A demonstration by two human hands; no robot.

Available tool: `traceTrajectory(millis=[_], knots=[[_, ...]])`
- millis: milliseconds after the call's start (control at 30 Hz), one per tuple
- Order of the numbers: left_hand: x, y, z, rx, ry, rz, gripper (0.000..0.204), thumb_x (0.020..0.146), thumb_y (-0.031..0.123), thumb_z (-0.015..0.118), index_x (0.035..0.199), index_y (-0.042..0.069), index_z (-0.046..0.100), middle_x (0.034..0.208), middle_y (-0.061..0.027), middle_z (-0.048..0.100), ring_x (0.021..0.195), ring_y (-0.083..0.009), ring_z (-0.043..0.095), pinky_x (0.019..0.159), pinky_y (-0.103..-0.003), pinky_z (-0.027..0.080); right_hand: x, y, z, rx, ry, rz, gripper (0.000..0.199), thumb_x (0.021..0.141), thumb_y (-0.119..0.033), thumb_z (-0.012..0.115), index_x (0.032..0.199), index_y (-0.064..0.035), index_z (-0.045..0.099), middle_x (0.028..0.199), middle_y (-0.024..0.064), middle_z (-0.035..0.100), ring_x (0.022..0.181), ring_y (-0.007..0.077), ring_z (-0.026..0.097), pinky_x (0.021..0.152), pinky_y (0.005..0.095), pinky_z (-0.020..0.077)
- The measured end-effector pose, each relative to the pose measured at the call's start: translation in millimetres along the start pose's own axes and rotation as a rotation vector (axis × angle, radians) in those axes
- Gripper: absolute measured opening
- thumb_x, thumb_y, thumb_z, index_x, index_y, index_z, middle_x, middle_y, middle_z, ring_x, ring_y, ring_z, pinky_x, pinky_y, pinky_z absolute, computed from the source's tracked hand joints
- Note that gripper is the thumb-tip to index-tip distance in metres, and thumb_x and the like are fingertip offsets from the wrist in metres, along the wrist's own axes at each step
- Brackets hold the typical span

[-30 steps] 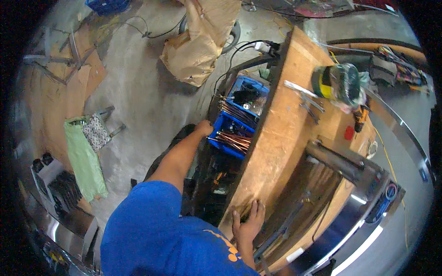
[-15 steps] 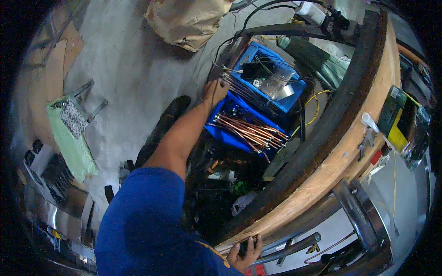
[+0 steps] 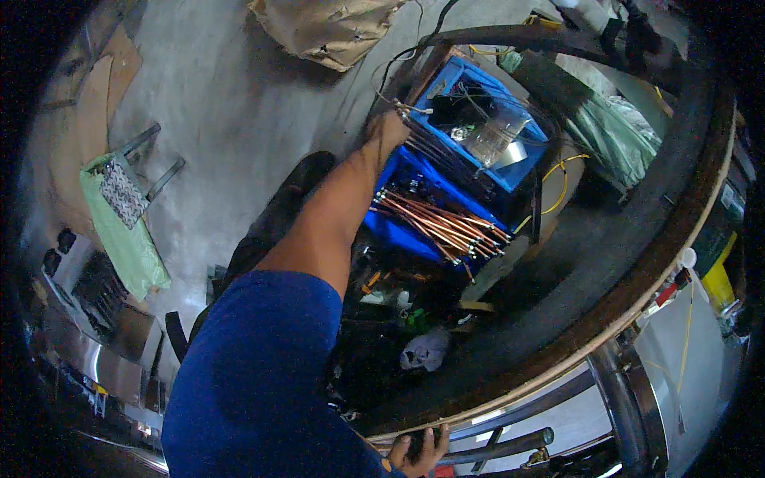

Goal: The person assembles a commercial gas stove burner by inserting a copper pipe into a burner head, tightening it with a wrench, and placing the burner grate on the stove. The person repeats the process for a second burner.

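One outstretched left hand is sitting at the upper-left ends of some dark rods; I cannot tell whether its fingers are gripping. The right hand is resting on the bench, fingers parting loosely. The dark rods are lying between copper-coloured rods and a light-blue crate, pointing lower right lengthwise. Reaching is apparently occupying this step, calling for fingers closing round those ends.

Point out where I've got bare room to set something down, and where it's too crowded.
Bare: the grey floor between the green bundle, the tan cover and the left arm.

Crowded: beside the left hand, where the upper blue bin is cluttered and copper rods lie across the lower one.
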State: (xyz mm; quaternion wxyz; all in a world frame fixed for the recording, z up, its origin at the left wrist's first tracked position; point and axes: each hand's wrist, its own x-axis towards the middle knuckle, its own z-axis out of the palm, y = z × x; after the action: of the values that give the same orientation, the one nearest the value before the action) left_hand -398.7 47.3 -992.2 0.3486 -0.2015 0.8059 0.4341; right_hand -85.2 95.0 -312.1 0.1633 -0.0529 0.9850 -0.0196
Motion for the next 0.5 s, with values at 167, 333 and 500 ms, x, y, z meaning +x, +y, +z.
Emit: traceTrajectory(millis=[167, 333, 500], knots=[[-44, 16, -51, 0.029, -0.037, 0.084, 0.032, 0.085, 0.032, 0.068, 0.106, 0.009, 0.074, 0.106, -0.0228, 0.071, 0.103, -0.0417, 0.068, 0.089, -0.049, 0.052, 16, -6, -1, 0.092, -0.008, 0.136, 0.02, 0.1, -0.016, 0.053, 0.12, -0.0172, 0.052, 0.129, 0.0164, 0.054, 0.118, 0.0515, 0.052, 0.094, 0.0668, 0.0456], [-69, 32, -76, 0.019, -0.033, 0.051, 0.033, 0.08, 0.031, 0.072, 0.102, 0.006, 0.074, 0.105, -0.0221, 0.072, 0.102, -0.0396, 0.069, 0.087, -0.048, 0.053, 23, -4, -3, 0.11, 0.024, 0.081, 0.021, 0.099, -0.015, 0.054, 0.12, -0.0175, 0.054, 0.133, 0.0174, 0.052, 0.123, 0.0508, 0.048, 0.097, 0.0673, 0.0431], [-90, 47, -85, -0.094, 0.088, 0.227, 0.041, 0.084, 0.039, 0.07, 0.108, 0.007, 0.07, 0.102, -0.0192, 0.072, 0.101, -0.04, 0.067, 0.088, -0.048, 0.053, 22, -14, -7, 0.265, -0.012, 0.28, 0.031, 0.094, -0.014, 0.06, 0.124, -0.0123, 0.055, 0.136, 0.0275, 0.046, 0.124, 0.0524, 0.046, 0.098, 0.0683, 0.0419]])
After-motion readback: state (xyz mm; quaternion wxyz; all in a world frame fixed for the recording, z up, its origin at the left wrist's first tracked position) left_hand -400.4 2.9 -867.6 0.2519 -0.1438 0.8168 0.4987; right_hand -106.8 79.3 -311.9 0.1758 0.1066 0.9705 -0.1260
